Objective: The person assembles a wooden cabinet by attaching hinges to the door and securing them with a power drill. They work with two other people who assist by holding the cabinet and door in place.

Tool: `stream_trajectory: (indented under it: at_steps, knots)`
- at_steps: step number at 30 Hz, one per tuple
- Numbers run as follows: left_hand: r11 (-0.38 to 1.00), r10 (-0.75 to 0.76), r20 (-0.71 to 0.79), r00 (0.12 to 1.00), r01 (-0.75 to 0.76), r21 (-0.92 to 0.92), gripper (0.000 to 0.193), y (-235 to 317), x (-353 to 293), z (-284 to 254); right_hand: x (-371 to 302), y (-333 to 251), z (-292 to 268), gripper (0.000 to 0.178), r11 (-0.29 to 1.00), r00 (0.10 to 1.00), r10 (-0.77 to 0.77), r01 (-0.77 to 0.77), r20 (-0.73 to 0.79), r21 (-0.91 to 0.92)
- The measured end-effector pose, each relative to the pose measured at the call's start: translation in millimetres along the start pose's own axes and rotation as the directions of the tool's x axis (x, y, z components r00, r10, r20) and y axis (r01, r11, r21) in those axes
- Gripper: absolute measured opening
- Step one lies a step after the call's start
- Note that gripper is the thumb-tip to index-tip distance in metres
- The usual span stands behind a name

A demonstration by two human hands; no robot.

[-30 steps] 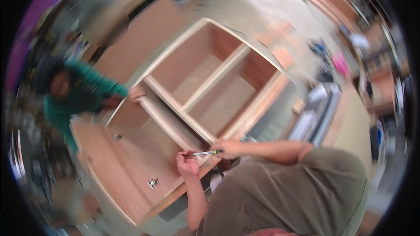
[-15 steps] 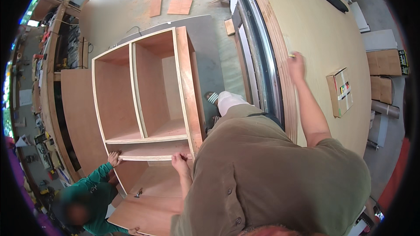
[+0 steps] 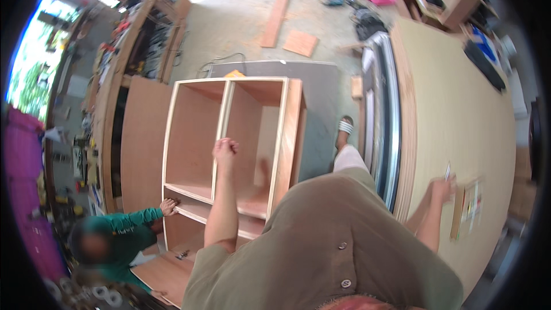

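My left hand (image 3: 225, 148) is raised in front of the divider of an open plywood cabinet (image 3: 285, 138), its fingers curled closed; anything inside them is hidden. Two upper compartments, a narrow shelf space and a lower compartment make up the cabinet. To the right, my right hand (image 3: 442, 189) is closed around a slim, pale pen-like stick (image 3: 448, 167) pointing up. That hand is over a stack of pale plywood sheets (image 3: 442, 109), close to a flat cardboard box (image 3: 468, 209) with a clear window and tape.
At lower left a person in a green sleeve (image 3: 135, 220) rests one hand on the cabinet's shelf edge, beside a hinged panel (image 3: 166, 275). Plywood offcuts (image 3: 300, 43) lie on the floor ahead. A dark long case (image 3: 484, 66) lies on the stack's far end.
My left hand has lifted from the shelf edge to before the divider. My right hand has come back along the sheets toward the box, the stick still in it. The view has shifted.
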State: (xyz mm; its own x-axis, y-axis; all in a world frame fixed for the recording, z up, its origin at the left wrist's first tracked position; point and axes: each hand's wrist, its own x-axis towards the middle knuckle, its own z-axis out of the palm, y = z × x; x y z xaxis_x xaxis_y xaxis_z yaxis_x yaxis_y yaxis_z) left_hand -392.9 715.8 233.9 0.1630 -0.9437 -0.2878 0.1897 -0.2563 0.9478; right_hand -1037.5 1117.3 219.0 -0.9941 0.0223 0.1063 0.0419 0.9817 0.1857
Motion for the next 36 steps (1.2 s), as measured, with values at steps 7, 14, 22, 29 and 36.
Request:
stream_trajectory:
  at_steps: [7,14,22,29,36]
  knots:
    - [0.877,-0.120,-0.190,0.974,0.194,0.439,0.013,-92.0,79.1,112.0,42.3,-204.5,-75.8,0.063,0.825,0.757,-0.465,0.558,-0.460,0.085]
    - [0.604,-0.323,-0.242,0.915,0.396,0.691,0.010,-66.2,115.6,142.6,72.1,-487.9,-186.1,0.047,-0.099,0.223,-0.819,0.852,-0.529,0.513]
    - [0.560,-0.137,-0.510,0.849,0.491,0.668,0.015,-45.4,210.7,152.0,-11.5,-657.2,-267.1,0.028,-0.403,0.020,-0.865,0.567,-0.501,0.719]
    - [0.646,-0.082,-0.455,0.887,0.395,0.653,0.015,-59.8,385.4,190.3,-31.1,-766.6,-211.5,0.027,-0.078,0.000,-0.996,0.428,-0.086,0.901]
    - [0.822,-0.151,-0.489,0.859,0.384,0.421,0.015,2.2,529.8,222.0,-7.4,-967.6,-136.9,0.032,0.068,-0.169,-0.960,0.631,0.223,0.773]
